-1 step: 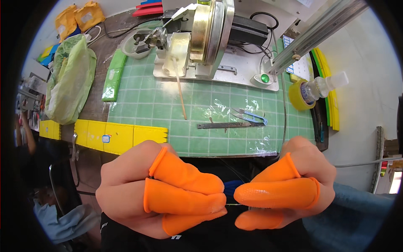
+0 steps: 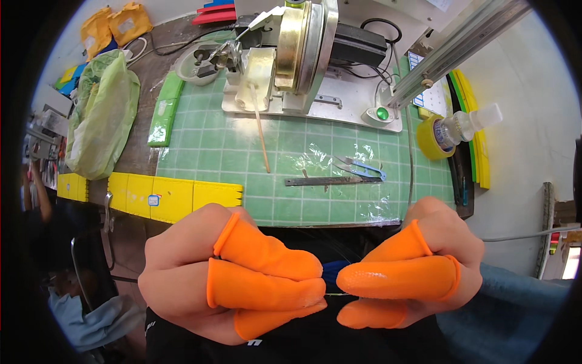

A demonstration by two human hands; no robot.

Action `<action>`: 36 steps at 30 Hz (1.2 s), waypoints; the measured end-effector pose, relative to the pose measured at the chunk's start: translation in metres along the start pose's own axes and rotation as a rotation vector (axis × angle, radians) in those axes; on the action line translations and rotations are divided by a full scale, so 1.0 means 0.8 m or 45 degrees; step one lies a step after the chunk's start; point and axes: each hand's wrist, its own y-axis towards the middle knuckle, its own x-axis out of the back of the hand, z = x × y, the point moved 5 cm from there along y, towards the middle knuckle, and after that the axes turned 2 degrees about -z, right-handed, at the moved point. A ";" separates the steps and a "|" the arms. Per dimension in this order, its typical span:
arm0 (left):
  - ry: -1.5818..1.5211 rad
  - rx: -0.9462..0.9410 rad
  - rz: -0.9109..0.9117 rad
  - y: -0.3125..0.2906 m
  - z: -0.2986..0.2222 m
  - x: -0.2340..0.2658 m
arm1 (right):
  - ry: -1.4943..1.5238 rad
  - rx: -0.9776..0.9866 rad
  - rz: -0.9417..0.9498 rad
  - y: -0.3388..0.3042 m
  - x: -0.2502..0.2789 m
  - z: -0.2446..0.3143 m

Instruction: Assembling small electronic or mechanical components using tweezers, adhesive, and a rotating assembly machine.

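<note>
Close to my body, just off the near edge of the green mat, both hands face each other with orange rubber cots on the fingers. A thin pale strand (image 2: 337, 295) shows in the narrow gap between them. One end goes in between the pinched fingertips of my left hand (image 2: 236, 279). The other end runs to the thumb and finger of my right hand (image 2: 412, 273), also closed. What it is made of is too fine to tell, and the parts under the fingers are hidden. Behind the gap is something blue (image 2: 334, 273).
On the green gridded mat (image 2: 242, 200) lie blue-handled snips (image 2: 364, 170) and a dark flat metal bar (image 2: 327, 181). A machine with a brass-coloured wheel (image 2: 295, 48) stands behind, a thin stick (image 2: 260, 136) leaning on it. Yellow tape (image 2: 431, 138) sits right; a yellow strip (image 2: 173, 197) edges the left.
My right hand has shifted very slightly to the left. Both grips look the same.
</note>
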 end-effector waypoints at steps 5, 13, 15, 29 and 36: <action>0.077 -0.029 -0.063 -0.001 -0.007 -0.004 | 0.011 -0.013 -0.040 -0.001 -0.006 0.001; 0.166 0.101 -0.143 -0.004 -0.007 -0.012 | 0.051 -0.085 -0.082 0.001 -0.018 -0.003; 0.314 0.014 -0.157 -0.005 -0.012 -0.012 | 0.079 -0.156 -0.102 -0.001 -0.027 -0.009; 0.286 -0.135 -0.086 0.002 -0.016 -0.001 | -0.077 0.200 -0.588 -0.035 0.049 -0.001; 0.277 -0.193 -0.037 -0.006 -0.018 0.005 | -0.204 0.220 -0.072 -0.009 0.035 0.001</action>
